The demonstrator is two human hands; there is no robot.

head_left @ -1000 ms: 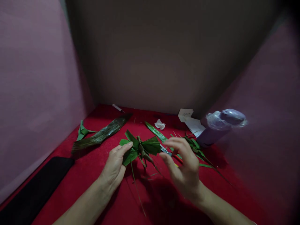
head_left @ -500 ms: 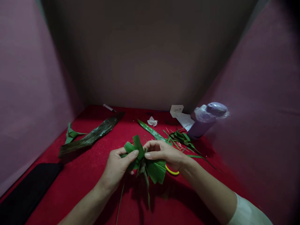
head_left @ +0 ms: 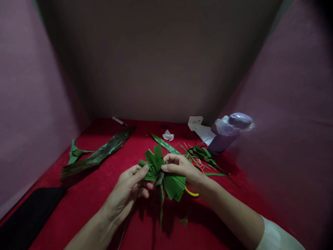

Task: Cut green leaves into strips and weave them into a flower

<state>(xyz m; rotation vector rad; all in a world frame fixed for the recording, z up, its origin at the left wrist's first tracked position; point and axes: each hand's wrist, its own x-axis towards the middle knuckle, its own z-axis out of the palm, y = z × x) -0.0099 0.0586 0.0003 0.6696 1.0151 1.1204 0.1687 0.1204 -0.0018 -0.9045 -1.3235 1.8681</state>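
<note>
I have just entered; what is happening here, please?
A bare left hand holds the left side of a fanned bundle of green leaf pieces; the bare right hand pinches it near the middle, above a flat red surface. A long dark green leaf lies to the left, thin green leaf strips to the right.

We hold our bare left hand (head_left: 123, 189) and bare right hand (head_left: 186, 171) near each other, each in a pinch. Our left thumb (head_left: 142, 173) extends above loosely curled fingers (head_left: 148, 191); our right thumb (head_left: 171, 168) lies under a bent forefinger (head_left: 170, 157). Our forearms (head_left: 231, 205) slant inward, the right emerging from a pale fabric sleeve (head_left: 275, 234).
</note>
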